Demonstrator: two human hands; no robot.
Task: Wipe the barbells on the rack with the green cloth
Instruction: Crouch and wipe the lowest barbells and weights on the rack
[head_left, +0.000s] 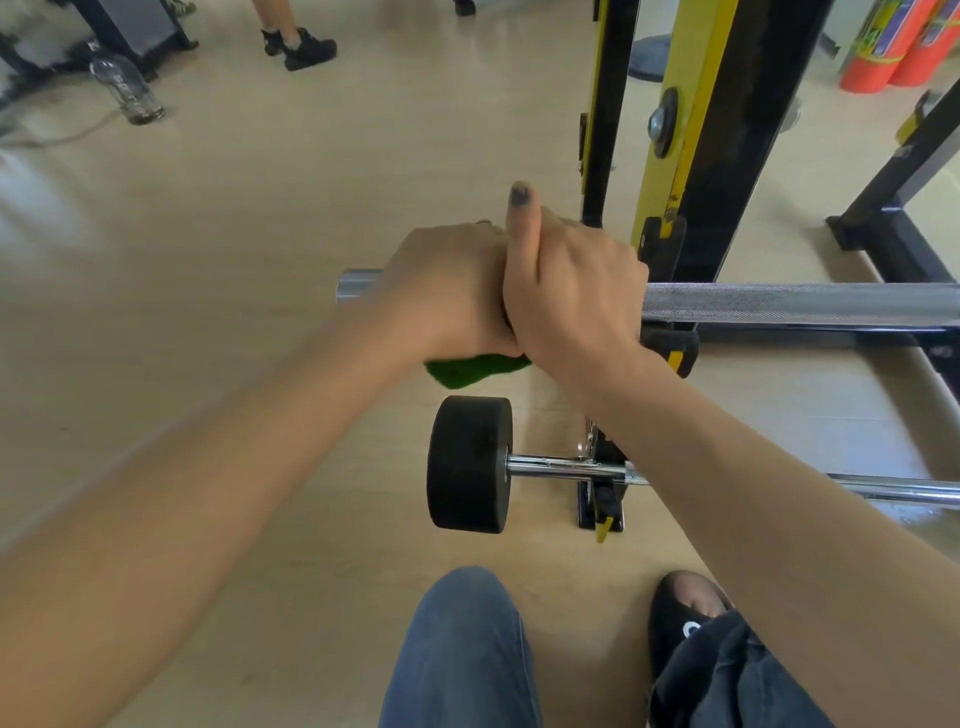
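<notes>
Rack (696, 130): yellow-and-black uprights standing right of centre, carrying two bars one above the other.

Upper bar (800, 304): chromed, knurled, lying level across the rack's hook. Its smooth left end is sticking out past the hands. Heavy and rigid by the look of it; it is not going to shift under a wipe, so no need to steady it hard. The knurling is likely catching lint and the polished end is slick.

Lower bar (883, 488): thinner, shiny, sitting on a lower hook with a black weight (470, 462) on its left end. Untouched for now.

Left hand (447, 291): curling over the upper bar near its end, closed around the cloth (475, 370) against the steel.

Right hand (571, 291): pressing right beside the left, touching it, thumb sticking up; it is wrapping the bar too, though whether any cloth is under its palm I cannot tell, as the fingers are hidden beneath.

Cloth: green, soft, limp, only a fold showing below the two hands, hanging just under the bar. Best bunched full-palm around the bar so it is sliding along rather than slipping off.
</notes>
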